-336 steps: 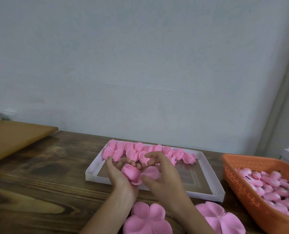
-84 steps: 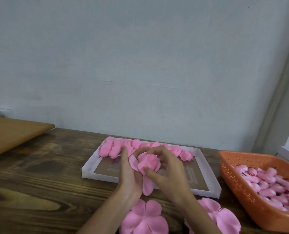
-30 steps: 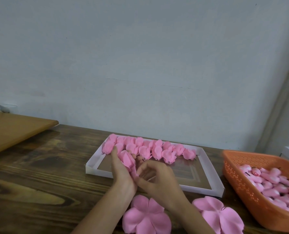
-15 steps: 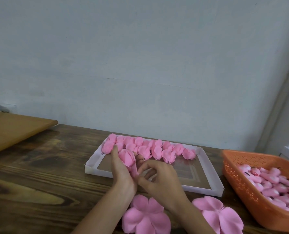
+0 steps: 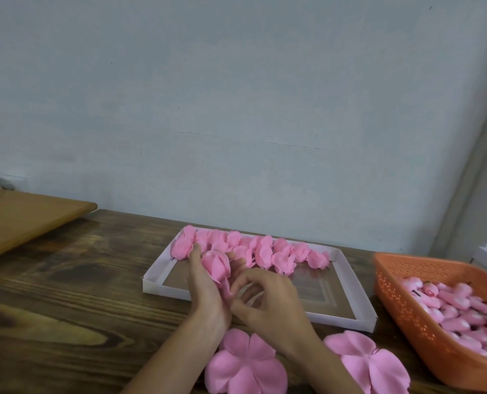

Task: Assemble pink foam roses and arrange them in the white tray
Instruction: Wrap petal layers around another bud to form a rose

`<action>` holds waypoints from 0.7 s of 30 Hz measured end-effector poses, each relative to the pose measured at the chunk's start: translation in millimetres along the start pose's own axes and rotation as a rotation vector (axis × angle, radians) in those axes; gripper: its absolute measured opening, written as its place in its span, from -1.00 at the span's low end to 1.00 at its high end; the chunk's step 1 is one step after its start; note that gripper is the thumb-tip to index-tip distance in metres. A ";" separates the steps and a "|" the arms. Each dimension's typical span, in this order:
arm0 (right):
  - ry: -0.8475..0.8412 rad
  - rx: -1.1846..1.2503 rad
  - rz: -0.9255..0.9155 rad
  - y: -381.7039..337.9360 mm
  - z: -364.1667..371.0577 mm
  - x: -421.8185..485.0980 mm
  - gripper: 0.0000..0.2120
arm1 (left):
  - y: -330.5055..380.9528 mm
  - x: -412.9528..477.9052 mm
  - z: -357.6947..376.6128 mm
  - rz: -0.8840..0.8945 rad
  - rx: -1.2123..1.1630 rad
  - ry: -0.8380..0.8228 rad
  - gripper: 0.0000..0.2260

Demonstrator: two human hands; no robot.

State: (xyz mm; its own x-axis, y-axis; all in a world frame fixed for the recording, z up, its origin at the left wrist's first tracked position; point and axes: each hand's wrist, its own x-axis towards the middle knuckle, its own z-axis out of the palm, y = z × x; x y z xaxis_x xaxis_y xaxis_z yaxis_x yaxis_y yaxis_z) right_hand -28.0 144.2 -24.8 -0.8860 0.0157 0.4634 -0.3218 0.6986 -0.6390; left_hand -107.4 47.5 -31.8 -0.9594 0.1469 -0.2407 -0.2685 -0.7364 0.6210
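That rose (image 5: 216,265) now wrapped shut — left hand (image 5: 205,288) grips it, right hand (image 5: 268,302) pinches its base — white tray (image 5: 162,288) likely next.

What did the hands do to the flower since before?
The rose got its loose petals wrapped shut; the left hand grips it at the tray, the right hand pinches its base. The row, basket and flat petals stayed put.
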 end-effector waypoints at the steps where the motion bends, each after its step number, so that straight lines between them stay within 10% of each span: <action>1: -0.008 0.006 -0.003 -0.2 0.0 -0.4 -0.90 | 0.2 -0.4 -0.1 -0.006 0.002 0.000 -0.45; 21: 0.099 0.026 0.050 -1.3 -0.8 -0.3 -0.92 | -0.6 -0.1 -1.1 0.028 -0.025 -0.102 -0.47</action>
State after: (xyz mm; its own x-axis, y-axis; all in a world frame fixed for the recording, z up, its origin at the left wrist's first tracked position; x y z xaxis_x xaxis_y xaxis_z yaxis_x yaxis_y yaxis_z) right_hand -27.1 143.9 -23.6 -0.8646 0.1215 0.4875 -0.2874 0.6763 -0.6783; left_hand -107.1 47.2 -32.9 -0.9706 0.1920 -0.1454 -0.2408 -0.7574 0.6069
